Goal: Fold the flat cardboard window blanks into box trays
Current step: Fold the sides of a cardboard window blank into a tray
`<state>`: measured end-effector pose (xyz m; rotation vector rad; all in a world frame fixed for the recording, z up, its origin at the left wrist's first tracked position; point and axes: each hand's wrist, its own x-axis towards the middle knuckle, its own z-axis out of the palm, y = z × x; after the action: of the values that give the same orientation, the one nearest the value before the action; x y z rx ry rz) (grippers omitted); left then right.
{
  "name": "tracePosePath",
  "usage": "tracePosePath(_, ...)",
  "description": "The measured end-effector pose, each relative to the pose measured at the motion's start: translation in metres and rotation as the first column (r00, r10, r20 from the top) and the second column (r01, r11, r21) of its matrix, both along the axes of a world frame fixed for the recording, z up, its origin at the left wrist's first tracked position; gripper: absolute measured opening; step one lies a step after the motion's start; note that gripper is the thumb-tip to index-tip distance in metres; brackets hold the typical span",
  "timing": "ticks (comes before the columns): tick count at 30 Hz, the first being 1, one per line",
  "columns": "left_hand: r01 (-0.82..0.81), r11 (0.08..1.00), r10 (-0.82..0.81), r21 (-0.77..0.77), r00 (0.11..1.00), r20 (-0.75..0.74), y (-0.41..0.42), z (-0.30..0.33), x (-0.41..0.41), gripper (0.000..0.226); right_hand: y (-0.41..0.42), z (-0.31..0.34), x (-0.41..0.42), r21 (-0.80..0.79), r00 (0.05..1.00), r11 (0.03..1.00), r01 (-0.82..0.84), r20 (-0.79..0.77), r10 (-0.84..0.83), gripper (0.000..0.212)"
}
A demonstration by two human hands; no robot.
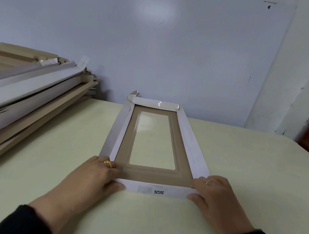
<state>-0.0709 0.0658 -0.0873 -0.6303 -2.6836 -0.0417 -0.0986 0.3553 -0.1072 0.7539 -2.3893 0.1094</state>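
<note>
Window blank (154, 145) lies mid-table, stack (25, 93) at 10 o'clock. Left hand (95, 179) and right hand (216, 194) pinch near wall's corners (159, 190); best raise both ends evenly, creasing along score.

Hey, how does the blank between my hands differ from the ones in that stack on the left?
The blank lies alone, side flaps raised, held by the left hand and right hand; the stack is many, piled askew, untouched. Both show brown card and white faces.
</note>
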Motion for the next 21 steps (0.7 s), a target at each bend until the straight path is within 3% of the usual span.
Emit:
tracePosePath(3,-0.01,0.992,-0.005,0.125,0.993,0.122,-0.016,-0.008,-0.004,0.075,0.0,-0.002,-0.001,-0.009,1.0,1.0,0.02,0.0,-0.02,0.011)
tracePosePath(5,-0.011,0.977,-0.022,0.215,0.988,0.152,-0.017,-0.006,-0.004,0.068,0.0,-0.002,0.0,-0.024,0.999,0.999,0.031,0.011,-0.031,0.01)
tracePosePath(9,0.061,0.989,-0.056,0.136,0.998,-0.037,-0.014,-0.007,-0.001,0.056,0.0,-0.003,0.001,-0.037,0.999,0.999,0.032,0.002,-0.032,0.012)
tracePosePath(15,-0.067,0.983,0.067,0.172,0.998,0.008,-0.013,-0.008,0.005,0.053,-0.001,-0.002,0.005,-0.071,0.997,0.997,0.039,0.067,-0.035,0.035)
tracePosePath(21,-0.017,0.991,0.016,0.131,1.0,0.009,-0.003,-0.001,0.013,0.016,-0.006,0.006,0.013,-0.108,0.992,0.994,-0.021,0.124,0.035,0.027)
